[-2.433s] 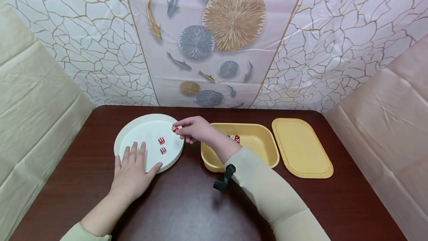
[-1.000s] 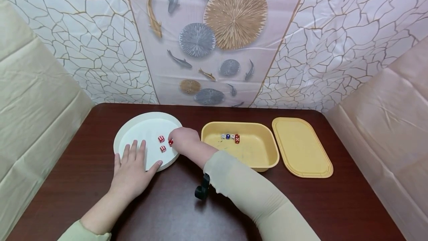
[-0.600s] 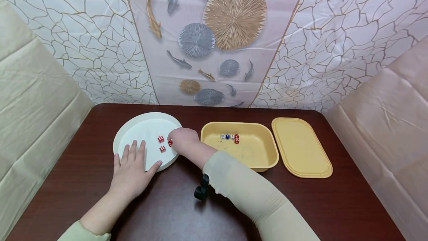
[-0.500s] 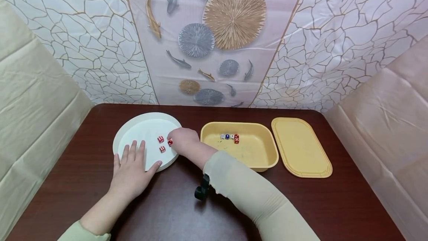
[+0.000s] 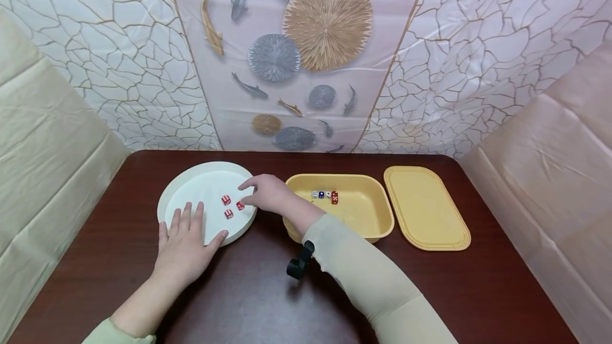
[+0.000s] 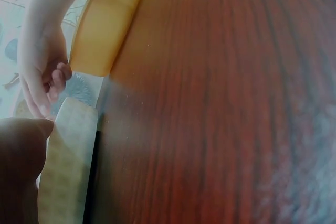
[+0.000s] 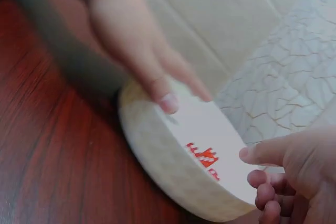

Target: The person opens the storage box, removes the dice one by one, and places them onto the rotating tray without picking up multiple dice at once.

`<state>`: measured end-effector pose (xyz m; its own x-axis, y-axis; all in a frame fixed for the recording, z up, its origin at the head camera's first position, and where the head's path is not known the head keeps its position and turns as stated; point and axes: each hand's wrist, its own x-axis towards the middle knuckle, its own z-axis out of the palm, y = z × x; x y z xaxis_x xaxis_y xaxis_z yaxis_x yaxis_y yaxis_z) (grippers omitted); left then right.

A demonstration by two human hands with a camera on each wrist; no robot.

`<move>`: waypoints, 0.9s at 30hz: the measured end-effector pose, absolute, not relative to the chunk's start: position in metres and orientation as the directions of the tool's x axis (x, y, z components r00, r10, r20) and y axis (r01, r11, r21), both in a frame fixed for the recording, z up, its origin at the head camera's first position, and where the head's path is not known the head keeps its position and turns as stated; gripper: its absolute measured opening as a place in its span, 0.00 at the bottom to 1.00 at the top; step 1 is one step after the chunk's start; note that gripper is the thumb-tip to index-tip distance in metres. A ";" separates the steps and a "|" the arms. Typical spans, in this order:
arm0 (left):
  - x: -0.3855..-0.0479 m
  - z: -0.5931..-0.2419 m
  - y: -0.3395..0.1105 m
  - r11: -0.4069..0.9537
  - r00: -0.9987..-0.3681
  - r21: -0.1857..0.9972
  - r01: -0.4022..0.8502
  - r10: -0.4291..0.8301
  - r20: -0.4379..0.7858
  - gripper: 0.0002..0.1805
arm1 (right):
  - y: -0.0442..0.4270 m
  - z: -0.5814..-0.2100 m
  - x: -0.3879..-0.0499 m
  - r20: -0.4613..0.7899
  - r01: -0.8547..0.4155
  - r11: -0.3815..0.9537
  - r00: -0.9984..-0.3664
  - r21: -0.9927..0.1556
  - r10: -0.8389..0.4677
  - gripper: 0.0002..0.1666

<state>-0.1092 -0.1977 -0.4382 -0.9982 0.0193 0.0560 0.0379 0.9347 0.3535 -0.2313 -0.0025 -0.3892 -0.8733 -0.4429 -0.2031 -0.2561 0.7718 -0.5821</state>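
A round white tray holds three red dice with white pips. Two of them, an upper die and a lower die, lie left of a third die. My left hand rests on the tray's near left part, fingers spread and straight. Over the tray's right rim hovers my right hand, thumb and index finger parted, close to the third die and holding nothing. The right wrist view has the right hand beside the tray, its other fingers loosely curled.
A yellow rectangular box stands right of the tray, with a row of white, blue and red dice at its back. Its yellow lid lies further right on the dark wooden table. Patterned cloth hangs behind.
The right hand came down into the tray with a red die, then let it go beside the other two and drew back slightly up and right. The left hand stayed on the tray.
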 end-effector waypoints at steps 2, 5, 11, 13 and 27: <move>-0.109 -0.439 -0.198 0.934 -0.999 0.355 0.036 0.020 0.051 0.54 | 0.005 -0.387 -0.232 -0.204 -0.205 0.717 -0.875 -0.666 -0.439 0.22; -0.110 -0.440 -0.199 0.933 -0.999 0.359 0.036 0.019 0.051 0.54 | 0.017 -0.385 -0.233 -0.195 -0.133 0.614 -0.878 -0.778 -0.438 0.22; -0.109 -0.444 -0.201 0.926 -0.998 0.377 0.036 0.017 0.053 0.54 | 0.044 -0.382 -0.236 -0.143 -0.071 0.455 -0.897 -0.888 -0.419 0.21; -0.109 -0.445 -0.201 0.925 -0.998 0.379 0.035 0.016 0.053 0.54 | 0.057 -0.383 -0.237 -0.136 -0.054 0.426 -0.905 -0.903 -0.404 0.20; -0.109 -0.441 -0.199 0.925 -0.998 0.377 0.050 0.030 0.059 0.55 | 0.169 -0.397 -0.230 -0.147 -0.004 0.519 -0.957 -0.855 -0.249 0.22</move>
